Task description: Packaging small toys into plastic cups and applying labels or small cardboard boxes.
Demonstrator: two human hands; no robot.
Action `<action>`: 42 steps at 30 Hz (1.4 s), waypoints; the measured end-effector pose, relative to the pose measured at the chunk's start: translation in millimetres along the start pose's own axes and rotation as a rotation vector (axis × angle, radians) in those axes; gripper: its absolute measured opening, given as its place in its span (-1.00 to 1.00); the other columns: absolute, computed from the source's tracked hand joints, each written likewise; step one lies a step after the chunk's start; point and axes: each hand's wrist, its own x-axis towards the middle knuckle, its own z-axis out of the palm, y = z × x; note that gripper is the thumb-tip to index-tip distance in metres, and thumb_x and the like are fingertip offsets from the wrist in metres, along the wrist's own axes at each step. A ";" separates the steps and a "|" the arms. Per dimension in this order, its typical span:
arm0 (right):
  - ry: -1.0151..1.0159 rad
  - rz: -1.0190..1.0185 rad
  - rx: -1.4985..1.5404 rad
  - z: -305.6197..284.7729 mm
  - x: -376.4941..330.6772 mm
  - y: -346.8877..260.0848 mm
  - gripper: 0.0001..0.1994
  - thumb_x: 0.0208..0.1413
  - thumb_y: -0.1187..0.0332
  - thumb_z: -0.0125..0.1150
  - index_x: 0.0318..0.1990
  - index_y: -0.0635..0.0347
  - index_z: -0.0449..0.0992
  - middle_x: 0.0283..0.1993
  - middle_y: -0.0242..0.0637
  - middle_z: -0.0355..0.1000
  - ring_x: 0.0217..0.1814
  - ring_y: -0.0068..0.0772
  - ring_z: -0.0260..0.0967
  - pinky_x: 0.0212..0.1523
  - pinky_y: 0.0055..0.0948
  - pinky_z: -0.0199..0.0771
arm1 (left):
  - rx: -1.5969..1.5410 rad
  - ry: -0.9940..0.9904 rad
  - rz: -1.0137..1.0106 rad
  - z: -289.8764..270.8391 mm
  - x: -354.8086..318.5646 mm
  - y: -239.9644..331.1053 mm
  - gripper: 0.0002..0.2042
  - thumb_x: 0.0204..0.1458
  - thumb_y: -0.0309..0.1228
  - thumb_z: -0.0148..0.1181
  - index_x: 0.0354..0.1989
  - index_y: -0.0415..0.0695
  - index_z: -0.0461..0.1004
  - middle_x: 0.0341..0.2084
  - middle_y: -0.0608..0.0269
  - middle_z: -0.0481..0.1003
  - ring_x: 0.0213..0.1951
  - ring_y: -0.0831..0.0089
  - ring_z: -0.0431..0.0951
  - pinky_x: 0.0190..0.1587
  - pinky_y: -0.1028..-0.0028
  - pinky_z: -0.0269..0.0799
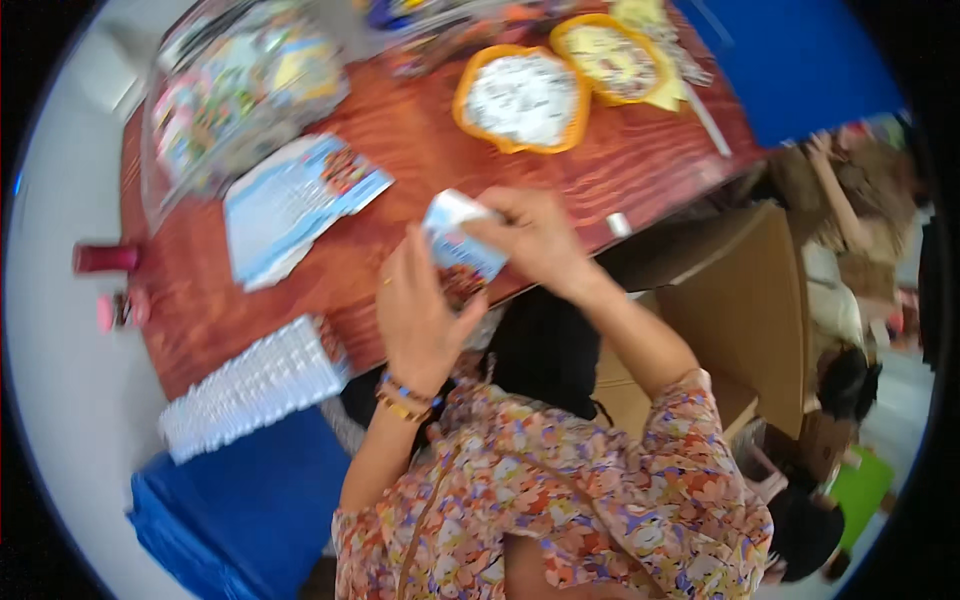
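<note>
A small blue-and-white packet [458, 243] is held at the frame's centre, gripped between the right hand [535, 238] at its top and the left hand [420, 310], whose fingers are closed on its lower edge. Its print is blurred. On the wooden table [420, 150], a clear bag [235, 90] at upper left is smeared beyond reading.

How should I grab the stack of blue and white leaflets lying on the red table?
The stack of leaflets lies flat and fanned out on the wooden table, so there is nothing to grip from above. Probably best: come from the near edge, where the lower corners stick out loose, slide fingers under them and pinch with the thumb on top. Both hands are busy with the small packet.
</note>
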 end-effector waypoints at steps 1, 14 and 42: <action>0.020 -0.031 -0.009 2.8 -1.0 0.5 -0.80 0.15 0.33 0.28 -0.28 0.34 0.57 -0.48 -0.25 0.49 -0.41 -0.55 0.43 -0.37 -0.38 0.44 | -0.051 -0.011 -0.046 1.3 -1.1 2.0 -0.08 -0.10 -0.25 0.45 0.40 -0.36 0.08 0.20 -0.26 0.30 0.22 -0.18 0.31 0.27 0.04 0.24; -0.016 -0.114 -0.147 -17.1 -6.7 10.3 -0.79 0.25 0.34 0.20 -0.16 0.35 0.54 -0.30 -0.11 0.59 -0.25 -0.27 0.59 -0.23 -0.32 0.52 | -0.065 0.005 -0.056 3.8 1.7 12.3 -0.13 -0.18 -0.39 0.55 0.36 -0.27 0.22 0.11 -0.15 0.37 0.11 -0.13 0.41 0.16 0.09 0.36; -0.223 -0.087 0.412 -19.7 -33.5 27.2 -0.78 0.17 0.62 0.26 -0.03 0.31 0.53 0.05 -0.30 0.39 -0.01 -0.44 0.51 -0.05 -0.44 0.67 | -0.924 -0.092 -0.214 1.2 -15.6 -9.8 -0.40 0.10 -0.62 0.29 0.34 -0.17 0.25 -0.05 0.10 0.52 -0.06 0.42 0.60 -0.07 0.43 0.57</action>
